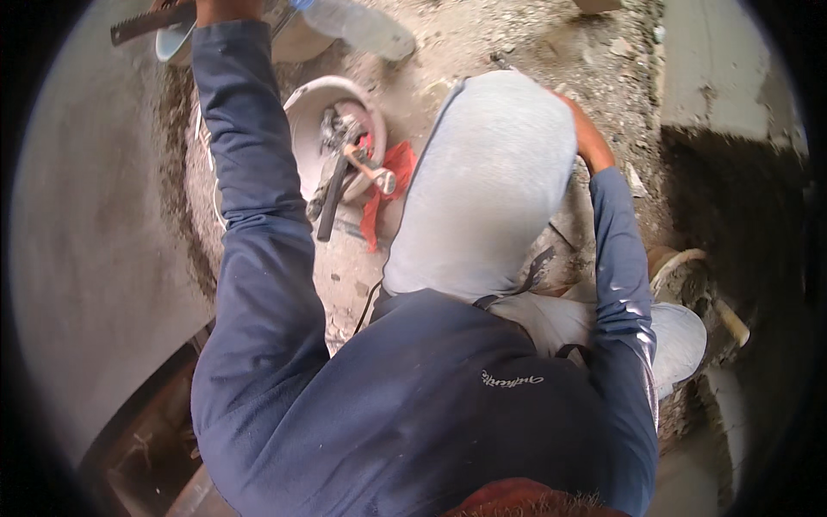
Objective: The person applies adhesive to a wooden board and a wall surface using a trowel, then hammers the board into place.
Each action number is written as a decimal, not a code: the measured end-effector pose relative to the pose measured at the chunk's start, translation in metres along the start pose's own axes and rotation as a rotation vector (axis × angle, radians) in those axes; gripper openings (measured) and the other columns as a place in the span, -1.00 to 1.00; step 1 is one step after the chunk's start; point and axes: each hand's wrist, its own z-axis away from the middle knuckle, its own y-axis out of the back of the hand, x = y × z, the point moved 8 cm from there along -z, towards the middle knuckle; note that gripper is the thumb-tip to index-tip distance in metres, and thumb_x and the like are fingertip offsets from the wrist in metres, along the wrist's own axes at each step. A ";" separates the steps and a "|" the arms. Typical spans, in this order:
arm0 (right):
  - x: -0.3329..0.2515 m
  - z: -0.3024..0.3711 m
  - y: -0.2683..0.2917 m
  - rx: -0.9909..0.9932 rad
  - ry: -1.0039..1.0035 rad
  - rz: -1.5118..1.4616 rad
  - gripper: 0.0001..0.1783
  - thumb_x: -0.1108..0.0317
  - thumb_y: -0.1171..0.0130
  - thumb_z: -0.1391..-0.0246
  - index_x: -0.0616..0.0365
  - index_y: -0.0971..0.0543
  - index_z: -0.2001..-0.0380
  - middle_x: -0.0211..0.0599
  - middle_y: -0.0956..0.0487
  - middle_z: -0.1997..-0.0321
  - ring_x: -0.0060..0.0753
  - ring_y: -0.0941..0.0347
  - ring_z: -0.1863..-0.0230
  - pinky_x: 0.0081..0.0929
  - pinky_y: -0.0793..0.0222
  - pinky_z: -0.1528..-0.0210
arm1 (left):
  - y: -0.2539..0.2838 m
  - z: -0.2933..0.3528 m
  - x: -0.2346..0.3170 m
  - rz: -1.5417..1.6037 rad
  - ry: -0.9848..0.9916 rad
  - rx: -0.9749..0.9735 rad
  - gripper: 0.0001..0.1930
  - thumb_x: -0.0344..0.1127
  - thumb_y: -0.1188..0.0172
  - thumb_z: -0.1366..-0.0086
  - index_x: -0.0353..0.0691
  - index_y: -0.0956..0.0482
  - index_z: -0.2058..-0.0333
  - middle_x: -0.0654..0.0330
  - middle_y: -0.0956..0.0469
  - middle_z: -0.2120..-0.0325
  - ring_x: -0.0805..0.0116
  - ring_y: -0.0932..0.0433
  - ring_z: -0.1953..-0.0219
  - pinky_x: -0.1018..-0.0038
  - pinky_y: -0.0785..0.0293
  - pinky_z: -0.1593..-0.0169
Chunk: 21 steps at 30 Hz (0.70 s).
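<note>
The right hand [592,138] bends round the outer side of the raised grey knee [491,172]; farther off, a toothed saw blade [151,24] extends just left of the left hand [228,10]; the knee hides the right fingers and the upper edge cuts off the left hand, so neither grip can be told; outward lie one white bucket [303,129] of tools [332,194], one clear bottle [362,26], one blade.

1 bucket [304,138] left of the knee [495,172] holds tools [356,157]. Beyond it lies a bottle [357,26], with a saw [148,24] farther left; a container [687,256] sits at right.
</note>
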 end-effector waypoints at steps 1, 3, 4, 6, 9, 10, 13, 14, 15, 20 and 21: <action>0.009 -0.005 -0.005 0.063 0.014 -0.089 -0.48 0.10 -0.08 -0.19 0.15 -0.49 -0.14 0.03 -0.50 -0.21 0.01 -0.41 -0.25 -0.25 -0.31 -0.23 | 0.013 0.010 0.000 -0.069 0.040 -0.041 -0.72 -0.27 -0.15 -0.43 -0.13 -0.45 -0.07 0.29 -0.58 0.08 0.31 -0.58 0.07 0.26 -0.51 -0.06; 0.033 -0.015 -0.018 0.138 0.008 -0.242 -0.48 0.08 -0.03 -0.23 0.10 -0.49 -0.17 -0.06 -0.48 -0.27 0.00 -0.36 -0.30 -0.28 -0.25 -0.30 | 0.032 0.041 0.011 -0.137 0.096 0.062 -0.73 -0.25 -0.21 -0.38 -0.13 -0.52 -0.01 0.23 -0.66 0.21 0.21 -0.64 0.18 0.29 -0.55 0.05; 0.033 -0.019 -0.024 0.154 -0.010 -0.304 -0.48 0.07 -0.01 -0.25 0.08 -0.50 -0.18 -0.10 -0.47 -0.29 0.00 -0.34 -0.32 -0.30 -0.22 -0.33 | 0.046 0.060 0.016 -0.247 0.127 0.101 -0.72 -0.27 -0.26 -0.34 -0.19 -0.52 0.02 0.22 -0.65 0.23 0.27 -0.62 0.20 0.33 -0.54 0.07; 0.022 -0.032 -0.032 0.089 0.005 -0.272 -0.50 0.08 0.00 -0.27 0.11 -0.52 -0.16 -0.09 -0.48 -0.27 0.02 -0.36 -0.29 -0.30 -0.21 -0.34 | 0.083 0.115 0.026 -0.481 0.188 0.190 -0.68 -0.32 -0.36 -0.24 -0.31 -0.53 0.09 0.22 -0.62 0.27 0.39 -0.60 0.24 0.42 -0.53 0.10; 0.005 -0.046 -0.006 0.092 0.109 0.015 -0.51 0.10 -0.04 -0.27 0.21 -0.54 -0.11 0.03 -0.52 -0.19 0.05 -0.45 -0.19 -0.27 -0.28 -0.29 | 0.107 0.210 0.008 -0.677 0.489 0.256 -0.66 -0.23 -0.38 -0.19 -0.32 -0.59 0.16 0.19 -0.64 0.34 0.41 -0.58 0.30 0.46 -0.50 0.16; -0.001 -0.052 0.000 0.070 0.132 0.159 -0.51 0.11 -0.06 -0.26 0.23 -0.54 -0.10 0.07 -0.54 -0.17 0.07 -0.47 -0.16 -0.25 -0.31 -0.26 | 0.117 0.242 0.006 -0.736 0.573 0.270 -0.61 -0.10 -0.40 -0.17 -0.32 -0.64 0.20 0.18 -0.66 0.39 0.44 -0.58 0.36 0.51 -0.48 0.22; 0.011 -0.054 0.020 0.192 0.058 0.096 -0.53 0.17 -0.07 -0.25 0.31 -0.54 -0.07 0.10 -0.57 -0.10 -0.03 -0.53 -0.11 -0.28 -0.38 -0.18 | 0.121 0.328 -0.009 -0.727 1.115 0.023 -0.59 0.01 -0.25 -0.30 -0.31 -0.63 0.26 0.27 -0.60 0.49 0.49 -0.51 0.44 0.54 -0.41 0.34; 0.020 -0.055 0.024 0.201 0.020 0.069 -0.53 0.18 -0.06 -0.25 0.32 -0.54 -0.06 0.08 -0.58 -0.11 -0.05 -0.53 -0.11 -0.29 -0.39 -0.17 | 0.115 0.349 -0.011 -0.637 1.249 -0.006 -0.51 0.12 -0.18 -0.34 -0.30 -0.64 0.31 0.34 -0.57 0.55 0.51 -0.46 0.49 0.56 -0.34 0.38; 0.031 -0.056 0.026 0.204 -0.004 0.055 -0.54 0.18 -0.07 -0.24 0.32 -0.55 -0.05 0.06 -0.59 -0.08 -0.09 -0.54 -0.10 -0.30 -0.40 -0.15 | 0.112 0.359 -0.010 -0.645 1.329 -0.043 -0.45 0.17 -0.07 -0.39 -0.30 -0.63 0.36 0.31 -0.55 0.59 0.49 -0.45 0.52 0.53 -0.34 0.42; 0.011 -0.053 0.023 0.203 0.052 0.133 -0.56 0.18 -0.08 -0.22 0.30 -0.57 -0.02 0.07 -0.62 -0.02 -0.05 -0.55 -0.07 -0.27 -0.40 -0.14 | 0.244 0.431 -0.002 -1.331 1.473 0.154 -0.33 0.23 0.01 -0.41 -0.44 -0.57 0.31 0.09 -0.56 0.50 0.34 -0.50 0.56 0.33 -0.49 0.37; 0.003 -0.048 0.024 0.228 0.026 0.092 -0.56 0.19 -0.09 -0.22 0.30 -0.57 -0.03 0.06 -0.63 -0.01 -0.08 -0.56 -0.04 -0.28 -0.41 -0.12 | 0.235 0.441 -0.021 -1.180 1.491 0.142 -0.36 0.19 -0.04 -0.40 -0.47 -0.56 0.29 0.10 -0.56 0.49 0.34 -0.51 0.56 0.34 -0.51 0.37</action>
